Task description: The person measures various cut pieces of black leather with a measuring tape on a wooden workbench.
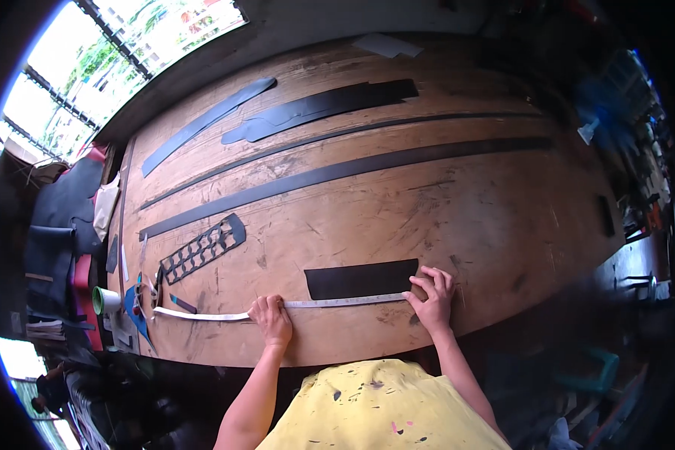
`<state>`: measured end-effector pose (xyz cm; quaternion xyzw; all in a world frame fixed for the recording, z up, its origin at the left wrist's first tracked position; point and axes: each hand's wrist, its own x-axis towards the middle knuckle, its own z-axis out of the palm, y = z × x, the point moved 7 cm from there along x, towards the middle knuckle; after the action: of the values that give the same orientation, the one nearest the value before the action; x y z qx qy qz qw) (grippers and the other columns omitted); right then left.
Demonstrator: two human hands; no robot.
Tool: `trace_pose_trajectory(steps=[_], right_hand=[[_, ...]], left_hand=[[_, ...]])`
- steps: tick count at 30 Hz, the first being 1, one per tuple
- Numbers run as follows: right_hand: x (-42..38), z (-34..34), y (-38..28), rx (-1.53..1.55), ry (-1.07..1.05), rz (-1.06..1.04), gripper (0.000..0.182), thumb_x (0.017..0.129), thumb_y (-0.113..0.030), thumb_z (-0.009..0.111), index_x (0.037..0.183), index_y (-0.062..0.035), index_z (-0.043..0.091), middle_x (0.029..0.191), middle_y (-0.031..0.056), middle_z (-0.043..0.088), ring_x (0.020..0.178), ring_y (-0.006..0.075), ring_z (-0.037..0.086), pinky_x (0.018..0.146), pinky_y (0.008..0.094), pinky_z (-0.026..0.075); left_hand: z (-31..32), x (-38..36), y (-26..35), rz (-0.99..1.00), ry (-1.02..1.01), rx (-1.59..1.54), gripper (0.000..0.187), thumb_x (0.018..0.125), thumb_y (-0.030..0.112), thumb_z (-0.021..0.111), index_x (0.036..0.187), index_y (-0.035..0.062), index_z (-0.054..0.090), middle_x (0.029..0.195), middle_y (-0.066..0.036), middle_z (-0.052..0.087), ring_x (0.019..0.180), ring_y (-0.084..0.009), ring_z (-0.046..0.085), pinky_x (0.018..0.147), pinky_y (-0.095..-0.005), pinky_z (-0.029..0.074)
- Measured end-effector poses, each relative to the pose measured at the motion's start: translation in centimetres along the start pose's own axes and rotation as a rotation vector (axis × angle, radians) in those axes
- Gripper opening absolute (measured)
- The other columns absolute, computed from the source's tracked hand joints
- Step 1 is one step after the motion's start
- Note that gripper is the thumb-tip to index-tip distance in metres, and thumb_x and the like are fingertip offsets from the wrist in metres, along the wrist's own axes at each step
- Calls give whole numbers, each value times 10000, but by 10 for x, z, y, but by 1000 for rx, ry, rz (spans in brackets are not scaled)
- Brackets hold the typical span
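A white measuring tape (345, 302) runs along the lower edge of a dark, flat piece (361, 279) near the front of the wooden table. My left hand (271, 321) is closed on the tape, just left of the dark piece, and the tape's free part trails leftward across the table. At the piece's right end, my right hand (433, 300) pinches the tape's end between thumb and finger, its other fingertips bent near the piece's right edge.
On the wooden table (495, 217) lie a long dark strip (337, 169), a thinner strip, larger dark pieces (322, 109) and a perforated dark piece (202, 249). A green-white cup (106, 301) and scissors stand or lie at the left edge.
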<state>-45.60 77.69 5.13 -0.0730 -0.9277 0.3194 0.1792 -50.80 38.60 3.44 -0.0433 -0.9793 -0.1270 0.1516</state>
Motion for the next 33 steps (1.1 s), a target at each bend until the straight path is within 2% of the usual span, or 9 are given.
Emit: trace_pose_trajectory(steps=[6,16,19,22,26,33], right_hand=[[-1,0,-1,27,18,-5,391,653,-146,881,1019,-117,748,1259,56,598,1222,302,490,1056,437,432],[-4,2,-2,7,21,9,398,652,-133,877,1026,-121,741,1264,58,594,1232,303,492,1071,448,412],[-3,6,-2,2,31,14,404,656,-113,870,1037,-116,737,1286,65,591,1252,312,484,1087,451,404],[-8,8,-3,4,34,23,419,656,-78,860,1053,-104,728,1319,76,585,1285,327,469,1111,456,391],[-9,11,1,3,33,22,429,643,-66,863,1049,-95,726,1314,78,594,1280,325,472,1107,454,396],[-6,11,1,-1,18,31,424,636,-62,865,1035,-93,728,1302,80,598,1268,321,478,1105,444,395]], left_hand=[[0,-2,-1,-15,2,40,136,885,100,589,1012,145,566,995,-96,524,1019,-307,498,885,-453,340],[-1,-2,-3,-24,-10,-2,145,888,121,596,1028,150,572,1018,-91,529,1044,-297,489,919,-449,335],[1,-2,-5,-38,-32,-39,158,871,126,614,1023,148,576,1034,-96,525,1070,-311,479,957,-478,326],[-1,-3,-5,-30,15,-97,158,878,113,607,1026,157,575,1011,-102,516,1067,-327,473,929,-480,327],[2,-5,-11,-43,1,-137,171,882,138,628,1044,156,578,1044,-86,524,1100,-310,477,967,-494,321],[-7,-2,-11,-44,25,-184,172,871,130,649,1033,155,598,1026,-66,532,1087,-284,487,959,-472,325]])
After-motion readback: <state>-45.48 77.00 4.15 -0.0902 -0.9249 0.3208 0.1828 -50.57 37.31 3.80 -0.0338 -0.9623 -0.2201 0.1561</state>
